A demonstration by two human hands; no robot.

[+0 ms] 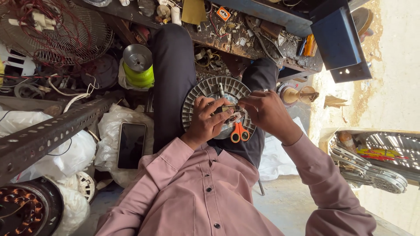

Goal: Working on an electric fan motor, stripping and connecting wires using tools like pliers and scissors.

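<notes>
Cluttered workshop floor, motor in our lap.
Our left hand point(205, 120) and right hand point(264, 114) both pinch a small metal part point(228, 108) over the finned motor point(205, 89); orange scissors point(239, 131) lie beneath.

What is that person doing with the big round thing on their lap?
A person in a pink buttoned shirt sits with a round grey ribbed metal motor part resting on their lap. The left hand and right hand meet over its middle, pinching a small brownish piece between the fingers. Orange-handled scissors lie on the part just below the hands. A dark phone lies on white bags beside the leg.
</notes>
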